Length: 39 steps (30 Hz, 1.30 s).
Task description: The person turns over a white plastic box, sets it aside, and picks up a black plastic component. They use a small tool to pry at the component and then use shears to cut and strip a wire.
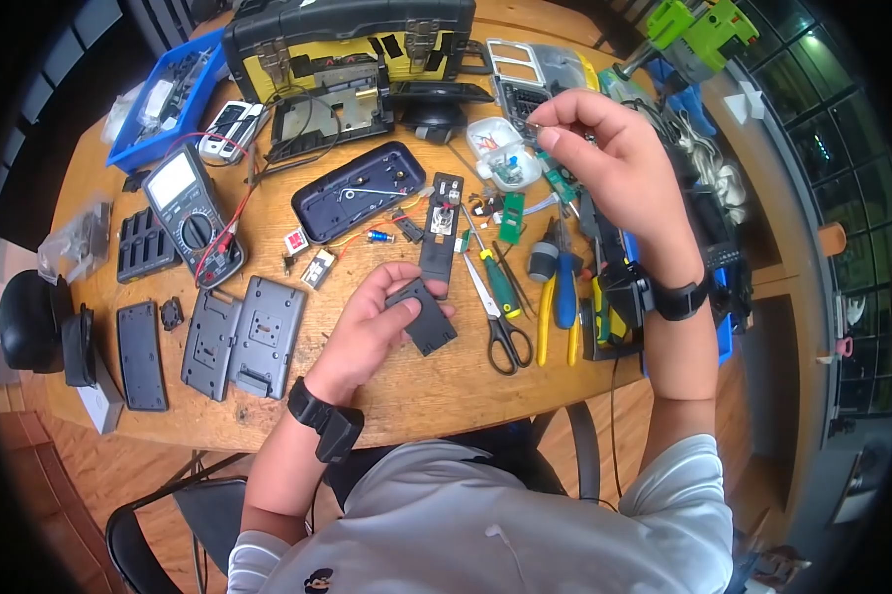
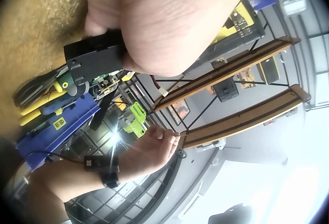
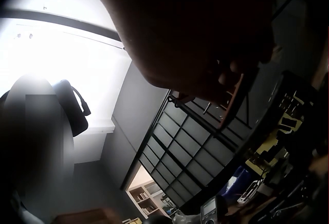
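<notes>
A black plastic piece (image 1: 424, 319) is gripped by my left hand (image 1: 362, 332) near the table's front edge, with the thumb on top of it. In the left wrist view the same black piece (image 2: 95, 59) sticks out past the left hand (image 2: 164, 23). My right hand (image 1: 614, 163) is raised over the right side of the table and pinches a small thin thing between thumb and index finger, too small to identify. The left wrist view also shows the right hand (image 2: 151, 149) with a thin tip at its fingers. In the right wrist view the right hand (image 3: 190, 39) is dark.
A long black part (image 1: 440, 238), scissors (image 1: 500, 322), a green screwdriver (image 1: 500, 282) and yellow-handled pliers (image 1: 546, 322) lie beyond my left hand. At the left are a multimeter (image 1: 196, 223) and black casings (image 1: 268, 337). A toolbox (image 1: 357, 35) stands at the back.
</notes>
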Available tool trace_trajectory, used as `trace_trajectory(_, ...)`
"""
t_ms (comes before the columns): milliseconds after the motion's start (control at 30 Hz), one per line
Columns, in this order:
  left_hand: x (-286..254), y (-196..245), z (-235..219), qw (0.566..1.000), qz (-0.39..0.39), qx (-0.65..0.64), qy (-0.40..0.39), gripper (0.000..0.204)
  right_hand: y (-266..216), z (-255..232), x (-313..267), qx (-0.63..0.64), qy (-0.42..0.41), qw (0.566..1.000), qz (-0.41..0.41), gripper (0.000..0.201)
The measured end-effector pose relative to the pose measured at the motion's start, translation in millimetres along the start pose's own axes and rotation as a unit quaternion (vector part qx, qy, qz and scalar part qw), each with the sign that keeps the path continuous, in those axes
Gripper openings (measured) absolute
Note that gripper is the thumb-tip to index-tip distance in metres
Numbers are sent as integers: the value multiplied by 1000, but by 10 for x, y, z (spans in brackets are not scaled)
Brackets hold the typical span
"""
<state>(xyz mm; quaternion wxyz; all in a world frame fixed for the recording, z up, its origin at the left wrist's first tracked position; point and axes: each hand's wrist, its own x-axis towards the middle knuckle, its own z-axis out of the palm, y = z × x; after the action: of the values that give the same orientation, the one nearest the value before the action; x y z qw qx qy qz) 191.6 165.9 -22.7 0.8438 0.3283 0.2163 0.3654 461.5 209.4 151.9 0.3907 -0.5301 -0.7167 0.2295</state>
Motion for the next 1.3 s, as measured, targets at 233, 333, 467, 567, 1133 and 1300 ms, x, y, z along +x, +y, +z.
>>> trace_trajectory(233, -25, 21, 15, 999, 13, 20, 22, 41, -228, 266, -345, -36, -34, 998, -50, 14)
trace_trajectory(333, -34, 90, 66, 999, 6, 22, 42, 45, -234, 471, -610, -97, -59, 992, -52, 9)
trace_trajectory(467, -26, 87, 69, 998, 9, 46, 50, 47, -155, 739, -846, -109, -68, 991, -30, 9)
trace_trajectory(567, -25, 86, 77, 997, 16, 46, 52, 46, -81, 936, -961, -94, -33, 995, -17, 9)
trace_trajectory(1133, -36, 56, 72, 989, 54, 123, 68, 45, 2, 1310, -1034, -151, 42, 984, -89, 14)
trace_trajectory(1300, -30, 17, 52, 985, 59, 148, 59, 46, 36, 1351, -1050, -152, 58, 982, -100, 15)
